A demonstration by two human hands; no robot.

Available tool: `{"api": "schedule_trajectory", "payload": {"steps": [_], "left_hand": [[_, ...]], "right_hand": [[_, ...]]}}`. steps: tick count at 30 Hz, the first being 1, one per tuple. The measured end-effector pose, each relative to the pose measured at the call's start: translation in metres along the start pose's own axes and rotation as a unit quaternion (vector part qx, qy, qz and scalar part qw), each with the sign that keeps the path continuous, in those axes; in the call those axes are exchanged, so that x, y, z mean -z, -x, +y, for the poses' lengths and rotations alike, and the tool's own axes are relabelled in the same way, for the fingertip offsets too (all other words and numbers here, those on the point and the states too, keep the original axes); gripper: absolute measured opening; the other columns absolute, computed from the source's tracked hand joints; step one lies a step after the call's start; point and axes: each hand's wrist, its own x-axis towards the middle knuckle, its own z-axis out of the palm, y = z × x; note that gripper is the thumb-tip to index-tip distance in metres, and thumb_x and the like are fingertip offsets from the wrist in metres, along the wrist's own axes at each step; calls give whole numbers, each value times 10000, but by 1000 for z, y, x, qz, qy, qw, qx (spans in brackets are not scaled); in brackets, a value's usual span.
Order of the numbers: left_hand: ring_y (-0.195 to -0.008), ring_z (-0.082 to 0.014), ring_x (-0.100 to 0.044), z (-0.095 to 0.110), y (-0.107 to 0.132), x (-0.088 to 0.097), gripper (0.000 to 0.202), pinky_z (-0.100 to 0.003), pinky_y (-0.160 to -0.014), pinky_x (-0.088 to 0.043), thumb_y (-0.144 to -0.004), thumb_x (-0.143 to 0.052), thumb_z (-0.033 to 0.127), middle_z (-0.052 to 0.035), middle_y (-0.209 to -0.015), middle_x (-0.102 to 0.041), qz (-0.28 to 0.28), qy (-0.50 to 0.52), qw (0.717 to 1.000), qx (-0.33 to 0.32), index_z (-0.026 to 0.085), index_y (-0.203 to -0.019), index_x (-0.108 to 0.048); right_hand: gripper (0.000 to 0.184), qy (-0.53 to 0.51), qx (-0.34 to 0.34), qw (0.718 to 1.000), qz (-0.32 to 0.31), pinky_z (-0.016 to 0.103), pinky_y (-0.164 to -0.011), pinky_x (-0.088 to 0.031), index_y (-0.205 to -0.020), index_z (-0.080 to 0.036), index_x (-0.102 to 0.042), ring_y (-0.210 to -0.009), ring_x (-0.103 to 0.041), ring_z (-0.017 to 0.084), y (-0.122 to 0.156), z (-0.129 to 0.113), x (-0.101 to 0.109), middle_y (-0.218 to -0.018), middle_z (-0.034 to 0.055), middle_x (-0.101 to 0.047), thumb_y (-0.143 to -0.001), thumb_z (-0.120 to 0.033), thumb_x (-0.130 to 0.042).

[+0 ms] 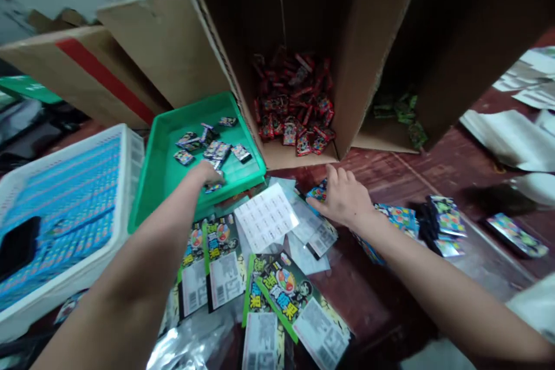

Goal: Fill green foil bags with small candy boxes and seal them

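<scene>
My left hand [207, 173] reaches into a green plastic tray [165, 185] and closes on a small dark sachet among several loose sachets [212, 147] lying there. My right hand [342, 193] rests on the dark red table with its fingers curled over a small colourful packet [318, 191]. Between and below my arms lie larger green printed bags [286, 295] and a white label sheet [265, 217].
An open cardboard box [347, 69] behind the tray holds a heap of red sachets [295, 110]; a second box [455, 40] holds green ones [401, 113]. A white basket [65, 208] with blue packets stands at left. More colourful packets [446, 219] and white papers [511, 133] lie at right.
</scene>
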Motion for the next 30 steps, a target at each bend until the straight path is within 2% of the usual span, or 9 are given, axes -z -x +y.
{"api": "schedule_trajectory", "payload": {"steps": [4,7,9,11,15,17,19,24,30], "left_hand": [[-1074,-270,-681,-2,35,2,774,-418,-945,-524,-883,-641,603,-126,-1187,-693,60,28,998,-16,24,-1375,-494],[-1059,-173,-664,13,103,-4,663,-393,-962,-499,-932,-586,478,-44,-1223,-666,91,295,941,-137,152,-1493,-450],[-972,-185,-698,36,164,-18,676,-369,-865,-562,-844,-701,398,-58,-1198,-719,-59,477,858,-183,215,-1470,-520],[-864,-231,-733,67,223,-43,576,-371,-735,-610,-820,-727,384,-97,-1084,-772,-255,504,808,-166,222,-1366,-642],[-1071,-265,-734,132,293,-106,479,-428,-900,-616,-847,-658,303,-100,-1197,-759,-387,558,714,-171,255,-1323,-646],[-1107,-254,-724,156,302,-134,466,-439,-948,-600,-863,-621,255,-110,-1267,-733,-388,545,713,-208,246,-1329,-625],[-1103,-257,-720,171,303,-151,457,-458,-962,-592,-887,-587,229,-128,-1298,-712,-359,492,752,-253,235,-1344,-612],[-1353,-274,-557,179,310,-151,427,-480,-1166,-441,-972,-514,223,-159,-1433,-580,-185,294,857,-382,162,-1390,-573],[-1444,-356,-425,167,311,-124,816,-527,-1220,-337,-849,-748,427,-183,-1542,-479,-154,114,837,-512,154,-1531,-394]], "right_hand": [[955,-90,109,990,-8,600,-1051,-478,-1558,-59,-310,-1213,-563,413,30,12,35,-1362,264,-567,-822,-502,-728],[1031,-209,163,962,-68,558,-1119,-464,-1639,-188,-139,-1327,-535,357,76,23,67,-1501,187,-500,-857,-487,-741],[1068,-249,158,948,-117,552,-1139,-458,-1655,-248,-82,-1381,-518,342,115,33,81,-1546,165,-473,-862,-493,-755],[1112,-259,141,943,-156,552,-1124,-476,-1662,-265,-43,-1376,-534,343,154,46,85,-1542,168,-486,-855,-499,-770],[1159,-237,113,949,-175,540,-1078,-502,-1665,-259,22,-1321,-571,341,214,80,75,-1502,174,-532,-858,-474,-781],[1165,-200,113,960,-163,544,-1030,-516,-1664,-230,38,-1267,-590,347,231,97,69,-1466,192,-558,-865,-456,-780],[1181,-161,118,968,-153,537,-962,-532,-1663,-201,50,-1191,-605,350,241,110,64,-1431,208,-579,-867,-481,-776],[1258,-142,128,971,-146,523,-944,-505,-1664,-185,36,-1185,-546,355,243,119,50,-1497,210,-530,-811,-704,-728],[1198,-161,146,967,-136,542,-972,-481,-1663,-137,-77,-1208,-515,363,243,123,40,-1452,220,-549,-823,-770,-652]]}}
